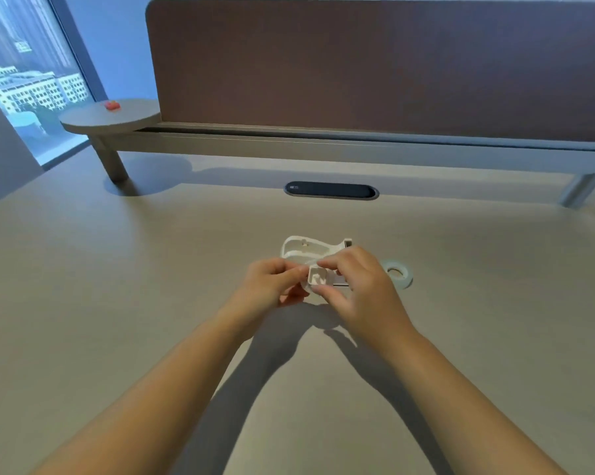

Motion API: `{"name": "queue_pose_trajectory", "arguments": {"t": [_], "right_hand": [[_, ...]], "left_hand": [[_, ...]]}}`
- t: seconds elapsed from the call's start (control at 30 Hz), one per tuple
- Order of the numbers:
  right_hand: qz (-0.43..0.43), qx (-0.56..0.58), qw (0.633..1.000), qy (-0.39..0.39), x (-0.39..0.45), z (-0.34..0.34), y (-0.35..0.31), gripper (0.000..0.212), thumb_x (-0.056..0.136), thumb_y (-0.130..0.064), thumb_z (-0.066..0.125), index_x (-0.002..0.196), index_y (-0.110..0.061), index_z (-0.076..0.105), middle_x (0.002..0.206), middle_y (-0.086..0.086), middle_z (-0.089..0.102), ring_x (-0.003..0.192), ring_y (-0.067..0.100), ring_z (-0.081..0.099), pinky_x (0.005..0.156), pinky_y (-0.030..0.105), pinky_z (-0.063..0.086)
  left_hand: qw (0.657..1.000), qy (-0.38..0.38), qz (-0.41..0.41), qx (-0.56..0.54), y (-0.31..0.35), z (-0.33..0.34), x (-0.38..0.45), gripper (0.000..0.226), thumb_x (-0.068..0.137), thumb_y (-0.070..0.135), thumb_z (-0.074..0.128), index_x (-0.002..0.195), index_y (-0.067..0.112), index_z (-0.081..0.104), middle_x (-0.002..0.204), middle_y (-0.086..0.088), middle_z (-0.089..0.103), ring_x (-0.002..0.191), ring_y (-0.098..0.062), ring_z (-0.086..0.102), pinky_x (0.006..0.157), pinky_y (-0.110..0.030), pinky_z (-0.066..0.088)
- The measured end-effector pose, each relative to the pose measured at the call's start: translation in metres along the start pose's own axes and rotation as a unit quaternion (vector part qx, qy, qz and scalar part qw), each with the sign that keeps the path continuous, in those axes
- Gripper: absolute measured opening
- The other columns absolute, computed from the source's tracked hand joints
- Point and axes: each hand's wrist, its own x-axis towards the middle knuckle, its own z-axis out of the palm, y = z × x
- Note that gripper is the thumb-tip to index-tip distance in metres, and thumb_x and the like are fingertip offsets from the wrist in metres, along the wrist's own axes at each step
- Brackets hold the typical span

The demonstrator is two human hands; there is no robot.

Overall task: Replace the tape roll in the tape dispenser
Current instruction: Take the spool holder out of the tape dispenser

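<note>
Pinching white dispenser piece (318, 277) w/ both hands (323, 282), tape roll (397, 272) just beside right hand (357, 286), partly hidden.

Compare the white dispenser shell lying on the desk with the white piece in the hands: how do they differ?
The dispenser shell lies untouched on the desk; the small white piece is pinched between the left hand and right hand. The dispenser shell looks larger and rounded with a tapering neck; the small white piece looks boxy. The shell shows whole; fingers partly hide the piece. Both are white plastic.

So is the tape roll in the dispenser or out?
Out. The tape roll lies flat on the desk, right of the empty dispenser shell.
</note>
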Motion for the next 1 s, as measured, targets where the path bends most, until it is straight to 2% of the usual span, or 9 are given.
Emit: {"name": "queue_pose_trajectory", "arguments": {"t": [0.1, 0.27, 0.4, 0.57, 0.7, 0.83, 0.9, 0.97, 1.0], "right_hand": [[-0.027, -0.041, 0.999, 0.013, -0.021, 0.001, -0.008, 0.024, 0.079, -0.013, 0.062, 0.102, -0.007, 0.061, 0.101, 0.016, 0.061, 0.093, 0.027, 0.055, 0.072, 0.008, 0.03], [-0.079, -0.119, 0.99, 0.013, -0.042, -0.01, -0.033, 0.023, 0.075, -0.008, 0.065, 0.098, -0.006, 0.063, 0.096, 0.019, 0.065, 0.09, 0.033, 0.06, 0.073, 0.028, 0.04], [-0.102, -0.173, 0.979, 0.023, -0.046, -0.019, -0.049, 0.02, 0.071, -0.005, 0.069, 0.089, -0.004, 0.062, 0.086, 0.017, 0.068, 0.078, 0.032, 0.063, 0.068, 0.025, 0.041], [-0.114, -0.191, 0.974, 0.031, -0.047, -0.025, -0.048, 0.02, 0.068, -0.005, 0.071, 0.085, -0.004, 0.061, 0.081, 0.016, 0.07, 0.071, 0.028, 0.064, 0.066, 0.021, 0.043], [-0.113, -0.185, 0.976, 0.019, -0.044, -0.029, -0.032, 0.018, 0.069, -0.007, 0.068, 0.085, -0.003, 0.06, 0.08, 0.015, 0.069, 0.07, 0.025, 0.062, 0.066, 0.02, 0.04], [-0.098, -0.144, 0.985, 0.001, -0.039, -0.027, -0.014, 0.017, 0.074, -0.013, 0.059, 0.086, 0.0, 0.059, 0.083, 0.018, 0.066, 0.07, 0.019, 0.052, 0.061, 0.008, 0.029], [-0.077, -0.101, 0.992, -0.008, -0.037, -0.025, -0.006, 0.016, 0.079, -0.013, 0.058, 0.088, 0.0, 0.056, 0.088, 0.019, 0.063, 0.074, 0.024, 0.055, 0.06, 0.016, 0.039], [-0.03, -0.048, 0.998, -0.025, -0.037, -0.021, -0.001, 0.015, 0.082, -0.012, 0.057, 0.093, -0.002, 0.053, 0.091, 0.015, 0.061, 0.08, 0.027, 0.058, 0.068, 0.031, 0.049], [-0.006, -0.019, 0.999, -0.028, -0.037, -0.02, 0.002, 0.015, 0.083, -0.013, 0.057, 0.095, -0.004, 0.052, 0.089, 0.01, 0.059, 0.08, 0.025, 0.058, 0.071, 0.031, 0.051]], "left_hand": [[1.0, -0.008, 0.025, 0.013, -0.006, 0.006, -0.024, 0.02, 0.082, 0.016, 0.055, 0.065, 0.01, 0.062, 0.063, -0.005, 0.059, 0.048, -0.003, 0.056, 0.054, -0.014, 0.05], [0.997, -0.006, 0.065, 0.051, 0.0, 0.009, -0.055, 0.016, 0.082, 0.016, 0.056, 0.067, 0.012, 0.061, 0.067, -0.005, 0.06, 0.059, -0.012, 0.057, 0.059, -0.016, 0.051], [0.989, 0.013, 0.115, 0.093, 0.009, 0.008, -0.07, 0.017, 0.082, 0.015, 0.055, 0.068, 0.011, 0.062, 0.066, -0.003, 0.059, 0.059, -0.012, 0.055, 0.056, -0.012, 0.05], [0.98, 0.037, 0.156, 0.117, 0.013, 0.015, -0.074, 0.019, 0.083, 0.014, 0.054, 0.069, 0.006, 0.063, 0.064, -0.003, 0.057, 0.059, -0.011, 0.053, 0.058, -0.015, 0.048], [0.978, 0.039, 0.159, 0.128, 0.009, 0.026, -0.062, 0.02, 0.083, 0.012, 0.053, 0.066, 0.009, 0.063, 0.062, -0.004, 0.057, 0.058, -0.013, 0.051, 0.061, -0.021, 0.046], [0.976, 0.045, 0.149, 0.152, 0.0, 0.034, -0.045, 0.025, 0.083, 0.012, 0.051, 0.06, 0.015, 0.061, 0.062, -0.003, 0.056, 0.059, -0.013, 0.049, 0.063, -0.026, 0.045], [0.977, 0.041, 0.139, 0.154, -0.005, 0.035, -0.036, 0.025, 0.084, 0.014, 0.051, 0.061, 0.016, 0.059, 0.063, -0.003, 0.055, 0.06, -0.014, 0.047, 0.065, -0.027, 0.044], [0.98, 0.033, 0.12, 0.154, -0.011, 0.034, -0.027, 0.023, 0.085, 0.016, 0.05, 0.064, 0.012, 0.058, 0.064, -0.003, 0.053, 0.06, -0.013, 0.046, 0.065, -0.026, 0.043], [0.982, 0.028, 0.107, 0.156, -0.014, 0.032, -0.023, 0.022, 0.085, 0.017, 0.05, 0.066, 0.01, 0.058, 0.063, -0.004, 0.053, 0.059, -0.013, 0.046, 0.064, -0.025, 0.043]]}}
